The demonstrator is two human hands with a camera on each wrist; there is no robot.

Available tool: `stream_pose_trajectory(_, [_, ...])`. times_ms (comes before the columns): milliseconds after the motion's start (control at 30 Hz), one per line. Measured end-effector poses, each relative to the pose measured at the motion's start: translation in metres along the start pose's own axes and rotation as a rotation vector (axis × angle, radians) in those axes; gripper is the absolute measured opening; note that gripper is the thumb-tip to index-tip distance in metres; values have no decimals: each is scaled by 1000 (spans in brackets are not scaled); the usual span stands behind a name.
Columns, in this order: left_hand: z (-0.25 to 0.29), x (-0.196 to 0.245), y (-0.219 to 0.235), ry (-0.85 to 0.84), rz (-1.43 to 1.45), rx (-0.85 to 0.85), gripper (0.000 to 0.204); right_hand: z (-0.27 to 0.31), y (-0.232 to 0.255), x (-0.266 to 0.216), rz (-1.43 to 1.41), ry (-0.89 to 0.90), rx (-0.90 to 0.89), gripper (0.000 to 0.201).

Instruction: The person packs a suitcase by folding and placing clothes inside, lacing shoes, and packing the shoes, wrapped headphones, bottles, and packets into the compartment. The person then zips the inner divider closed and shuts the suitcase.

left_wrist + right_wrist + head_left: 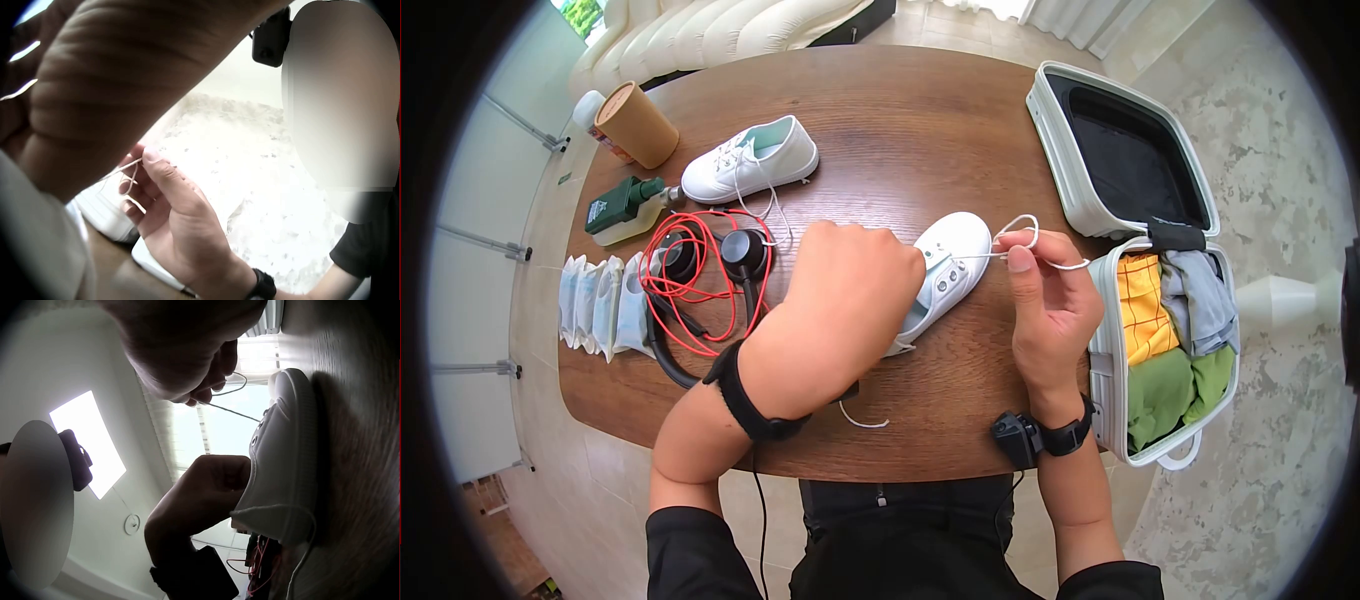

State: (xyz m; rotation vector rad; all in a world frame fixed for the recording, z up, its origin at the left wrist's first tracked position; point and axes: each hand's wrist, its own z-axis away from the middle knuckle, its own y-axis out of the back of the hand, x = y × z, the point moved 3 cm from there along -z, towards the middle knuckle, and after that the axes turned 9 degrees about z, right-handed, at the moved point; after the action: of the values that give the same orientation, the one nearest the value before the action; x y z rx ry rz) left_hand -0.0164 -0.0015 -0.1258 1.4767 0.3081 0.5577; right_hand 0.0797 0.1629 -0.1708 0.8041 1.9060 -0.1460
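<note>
A white canvas shoe [956, 262] lies on the table, toe toward the back, one side facing the right wrist camera [284, 453]. My left hand [840, 300] is at its opening with fingers curled, gripping the shoe near the tongue; the fingertips are hidden. Between the thumb and fingers of my right hand [1052, 325] a white lace [975, 256] is pinched, stretched from the eyelets and looping past the fingers. The left wrist view shows this pinch by the right hand [187, 225] too. Another lace end [865, 424] trails on the table below the left wrist.
The other white shoe [745, 165] stands at the back left. Headphones with a red cable [690, 285], wrapped packs [605, 305], a green-topped bottle [628, 212] and a brown cylinder [638, 125] are on the left. An open white case [1108, 375] holding folded clothes [1165, 385] sits at the right.
</note>
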Motion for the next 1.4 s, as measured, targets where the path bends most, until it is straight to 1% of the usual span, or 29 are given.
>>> stream_pose_trajectory(33, [1, 1, 0, 0, 0, 0, 14, 0, 0, 0, -11, 7, 14, 11])
stream_pose_trajectory(100, [4, 4, 4, -17, 1, 59, 7, 0, 1, 0, -11, 10, 17, 11])
stream_pose_trajectory(200, [5, 5, 3, 10, 18, 59, 3, 0, 2, 0, -7, 12, 18, 11])
stream_pose_trajectory(333, [7, 5, 5, 10, 30, 44, 4, -1, 1, 0, -7, 7, 23, 12])
stream_pose_trajectory(400, [9, 3, 8, 61, 62, 110, 5, -1, 2, -1, 2, -2, 30, 13])
stream_pose_trajectory(433, [10, 2, 10, 61, 62, 110, 5, -1, 3, -1, 11, -12, 36, 13])
stream_pose_trajectory(500, [11, 0, 12, 39, 21, 16, 5, -1, 2, -1, 22, -14, 42, 13])
stream_pose_trajectory(567, [12, -1, 13, 27, 15, 18, 5, -1, 2, -1, 32, -16, 47, 13])
stream_pose_trajectory(633, [13, -1, 15, 14, 9, 19, 4, -1, 3, -1, 55, -65, 69, 14])
stream_pose_trajectory(700, [17, 0, 21, 17, 20, 73, 5, -2, 2, 0, 53, -75, 77, 14])
stream_pose_trajectory(1067, [23, -2, 29, -66, 70, 38, 9, -1, 2, 3, 51, -94, 82, 15])
stream_pose_trajectory(1133, [24, -3, 30, -79, 99, 43, 9, -1, 4, 7, 149, -171, 84, 16])
stream_pose_trajectory(1167, [24, -5, 31, -80, 131, 50, 8, -1, 4, 8, 149, -172, 84, 16])
stream_pose_trajectory(1233, [22, -5, 34, -83, 163, 57, 7, 0, 3, 20, 146, -406, 29, 19])
stream_pose_trajectory(1267, [20, -4, 37, -61, 196, 22, 6, 1, 3, 23, 147, -406, 31, 19])
stream_pose_trajectory(1300, [19, -3, 38, -40, 230, -13, 5, 2, 2, 29, 136, -472, 25, 20])
stream_pose_trajectory(1333, [17, -5, 37, -42, 229, -13, 5, 3, 2, 32, 123, -538, 19, 21])
stream_pose_trajectory(1400, [15, -5, 37, -214, 418, 121, 7, 1, 5, 27, 155, -566, 24, 23])
